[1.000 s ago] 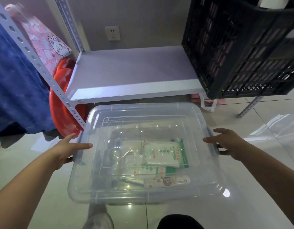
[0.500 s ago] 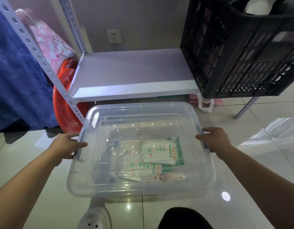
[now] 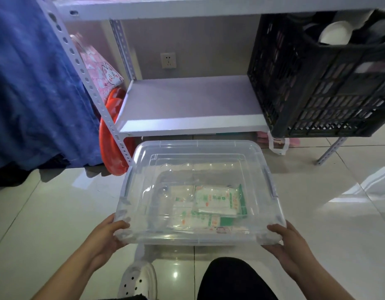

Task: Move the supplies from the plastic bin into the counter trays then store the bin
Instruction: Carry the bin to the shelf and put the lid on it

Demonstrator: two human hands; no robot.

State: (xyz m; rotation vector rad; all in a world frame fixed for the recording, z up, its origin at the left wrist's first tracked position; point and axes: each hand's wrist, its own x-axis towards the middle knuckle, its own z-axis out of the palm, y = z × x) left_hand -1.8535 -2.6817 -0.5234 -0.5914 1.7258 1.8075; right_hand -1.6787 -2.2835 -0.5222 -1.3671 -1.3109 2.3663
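The clear plastic bin [image 3: 200,191] sits in front of the metal shelf rack [image 3: 187,107], its far rim just short of the lower shelf's front edge, its near corners in the person's grasp; the left hand [image 3: 107,237] curls round the near left corner with the thumb lying over the rim, and the right hand [image 3: 286,241] holds the near right corner the same way, thumb on top and fingers under, though those fingers are hidden by the bin wall; the lower shelf stands bare from its left post to the black slatted crate [image 3: 321,83] that fills its right end and overhangs the edge; tiled floor [image 3: 46,213] lies open to the left of the bin and to its right; whether the bin rests on the floor or is lifted off it cannot be told; inside, white packets with green print [image 3: 217,200] lie flat toward the near right of the bottom, overlapping, their writing too small and blurred through the plastic to read; a red basin [image 3: 111,148] leans behind the left post, half covered by it; blue cloth [image 3: 35,83] runs off the left edge; a white clog [image 3: 139,280] and a dark trouser knee [image 3: 232,278] are cut off at the bottom; a wall socket [image 3: 168,60] shows above the shelf.
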